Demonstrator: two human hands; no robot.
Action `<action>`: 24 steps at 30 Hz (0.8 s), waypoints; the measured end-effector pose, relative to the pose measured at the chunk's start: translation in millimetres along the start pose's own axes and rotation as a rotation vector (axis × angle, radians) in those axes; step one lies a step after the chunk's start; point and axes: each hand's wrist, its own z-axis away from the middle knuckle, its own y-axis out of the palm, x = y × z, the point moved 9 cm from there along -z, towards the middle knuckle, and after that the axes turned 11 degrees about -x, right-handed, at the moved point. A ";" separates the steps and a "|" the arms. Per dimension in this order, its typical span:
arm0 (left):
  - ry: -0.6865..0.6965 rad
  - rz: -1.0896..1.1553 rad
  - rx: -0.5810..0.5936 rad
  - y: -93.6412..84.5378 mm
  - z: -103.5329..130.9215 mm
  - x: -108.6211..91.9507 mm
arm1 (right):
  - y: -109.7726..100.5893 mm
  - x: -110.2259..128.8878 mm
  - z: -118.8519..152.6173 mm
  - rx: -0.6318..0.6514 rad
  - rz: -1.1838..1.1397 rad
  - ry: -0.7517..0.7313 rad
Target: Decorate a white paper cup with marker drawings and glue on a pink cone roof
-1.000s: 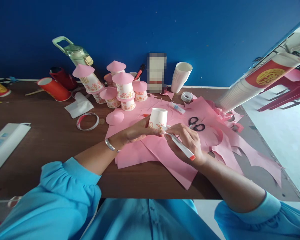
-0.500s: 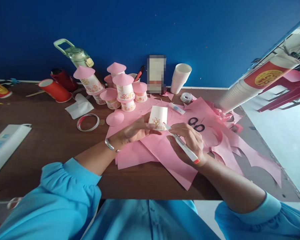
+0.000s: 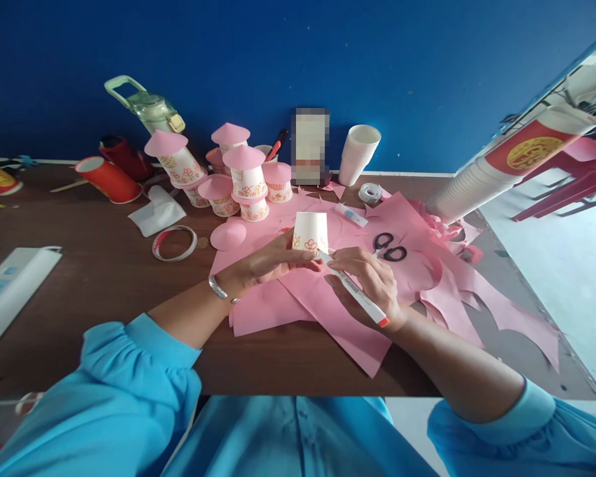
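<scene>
The landmark is the pink paper (image 3: 268,308), spread on the table (image 3: 129,285). Above it, the left hand (image 3: 274,260) has its fingers clamped on 1 white paper cup (image 3: 310,228), wider end down, with the thumb across its lower front. The fingers of the right hand (image 3: 370,275) are closed together around 1 white marker (image 3: 358,297), its tip at the cup's lower edge, where red and orange flower-like lines run in a band.

To draw this band well, I'd want a light, even touch: the thin wall looks likely to give under a hard push, so the left fingers should brace it close to the tip without squeezing. Turning the cup in small steps seems better than reaching round it — the tip then meets the curve squarely and the motifs can sit at 1 level. The left thumb lies very near the drawing, so fresh ink could smear; a grip on the plain upper wall would be safer. I can't tell whether the ink is dry.

The decorated cups with pink cone tops (image 3: 249,182), at the far left edge of the pink paper, offer a guide for spacing. The scissors (image 3: 396,253) lie on its right part — well clear of the marker.
</scene>
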 end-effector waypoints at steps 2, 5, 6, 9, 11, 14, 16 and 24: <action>0.003 0.008 0.010 -0.5 -0.3 0.5 | -2.9 -0.8 -2.1 -0.024 0.021 -0.002; 0.023 0.025 0.012 -1.9 -1.1 -0.1 | -6.0 -2.4 -3.8 -0.055 0.045 -0.002; 0.031 0.034 0.009 -2.9 -1.5 -0.5 | -6.1 -3.1 -3.8 -0.057 0.044 0.000; 0.041 0.065 0.018 -5.4 -2.8 0.1 | -5.6 -4.1 -2.5 -0.054 0.044 0.000; 0.047 0.083 0.028 -7.6 -4.3 1.1 | -5.5 -4.4 -1.4 -0.053 0.049 -0.001; 0.055 0.102 0.042 -9.7 -6.5 2.5 | -5.6 -4.8 -0.7 -0.050 0.040 0.007; 0.070 0.117 0.076 -6.5 -5.9 1.1 | -4.9 -4.6 -0.9 -0.041 0.032 0.010; 0.041 -0.063 0.078 6.2 0.3 -0.9 | -1.5 -2.1 -0.4 -0.016 0.038 0.006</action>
